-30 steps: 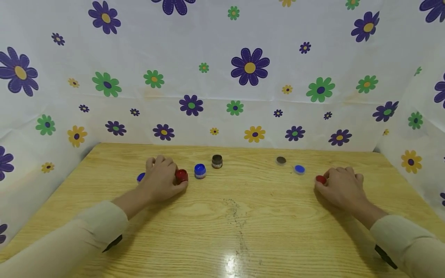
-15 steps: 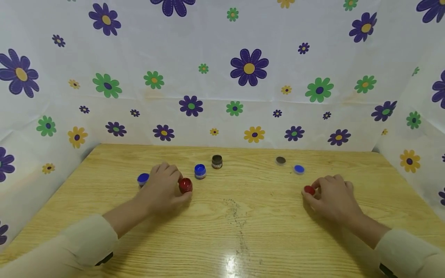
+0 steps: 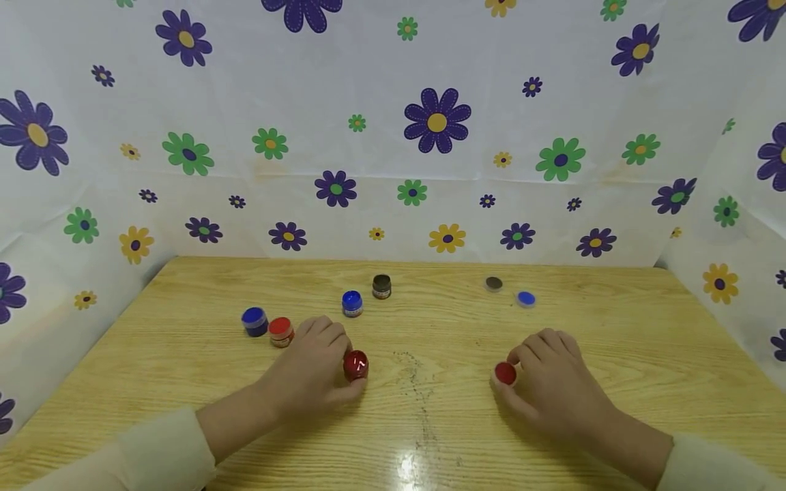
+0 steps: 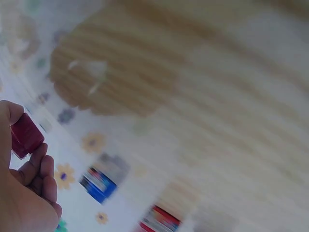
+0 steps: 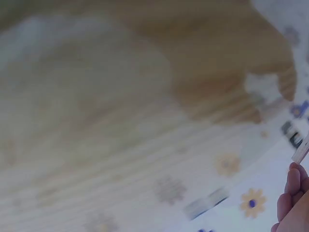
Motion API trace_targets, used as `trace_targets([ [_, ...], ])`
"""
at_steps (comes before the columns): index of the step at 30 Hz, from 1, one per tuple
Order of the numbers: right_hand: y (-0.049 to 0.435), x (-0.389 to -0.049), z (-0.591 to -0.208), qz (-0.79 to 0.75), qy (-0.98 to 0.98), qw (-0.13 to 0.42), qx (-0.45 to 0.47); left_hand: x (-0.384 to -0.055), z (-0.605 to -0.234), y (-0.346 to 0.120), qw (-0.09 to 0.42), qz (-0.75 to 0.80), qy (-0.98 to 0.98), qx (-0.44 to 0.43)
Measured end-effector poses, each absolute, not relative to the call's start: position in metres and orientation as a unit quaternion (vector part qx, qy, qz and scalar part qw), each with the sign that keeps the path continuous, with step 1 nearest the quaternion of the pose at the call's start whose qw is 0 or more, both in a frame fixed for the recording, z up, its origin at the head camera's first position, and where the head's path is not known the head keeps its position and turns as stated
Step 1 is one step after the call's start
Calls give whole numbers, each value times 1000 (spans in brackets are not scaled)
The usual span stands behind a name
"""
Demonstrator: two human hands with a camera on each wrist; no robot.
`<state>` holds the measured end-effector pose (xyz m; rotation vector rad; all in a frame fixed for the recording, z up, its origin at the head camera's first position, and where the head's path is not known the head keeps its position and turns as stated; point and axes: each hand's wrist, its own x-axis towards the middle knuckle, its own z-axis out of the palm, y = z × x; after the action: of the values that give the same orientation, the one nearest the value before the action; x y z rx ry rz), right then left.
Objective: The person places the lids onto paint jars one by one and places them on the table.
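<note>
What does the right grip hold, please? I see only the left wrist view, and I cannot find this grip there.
Observer: In the head view, the right grip holds a small red lid by its edge.
Operator: Thank you. Are there also other lids on the table?
Observer: Yes, a dark lid and a blue lid lie farther away than the right grip.
Operator: I see only the side of the red jar in the left grip. Is its top open?
Observer: Yes, the head view shows it uncovered, with glossy red inside.
</note>
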<state>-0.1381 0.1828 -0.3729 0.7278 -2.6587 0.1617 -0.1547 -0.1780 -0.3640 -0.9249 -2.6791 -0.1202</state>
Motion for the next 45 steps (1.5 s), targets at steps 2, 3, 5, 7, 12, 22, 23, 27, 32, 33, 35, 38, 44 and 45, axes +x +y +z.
trace_targets([
  [2,177,-133,-375,56,-930,216,291,-148,-365,-171,144,-42,-931,-332],
  [3,174,-131,-375,58,-923,228,305,-144,-366,-168,142,-43,-930,-337],
  [5,167,-127,-376,67,-907,249,333,-136,-366,-161,144,-42,-926,-347],
  [7,161,-123,-376,80,-893,263,355,-129,-367,-154,153,-42,-921,-356],
  [12,148,-112,-376,97,-871,276,394,-114,-365,-136,181,-39,-907,-378],
  [22,133,-104,-378,164,-875,227,395,-108,-367,-108,156,-88,-910,-373],
  [23,132,-105,-378,178,-879,221,384,-109,-367,-107,146,-95,-914,-367],
  [27,129,-111,-378,227,-882,216,352,-116,-371,-106,120,-120,-920,-353],
  [32,127,-115,-380,256,-880,216,335,-121,-374,-106,114,-134,-920,-349],
  [33,126,-116,-380,257,-881,215,334,-121,-374,-106,116,-134,-919,-351],
  [35,125,-117,-380,259,-880,214,336,-123,-374,-106,126,-132,-915,-359],
  [38,124,-118,-380,258,-877,214,343,-125,-376,-106,146,-122,-908,-374],
  [44,117,-119,-378,273,-868,208,359,-128,-379,-105,165,-109,-902,-384],
  [45,116,-119,-377,274,-867,206,361,-128,-379,-104,164,-110,-903,-382],
])
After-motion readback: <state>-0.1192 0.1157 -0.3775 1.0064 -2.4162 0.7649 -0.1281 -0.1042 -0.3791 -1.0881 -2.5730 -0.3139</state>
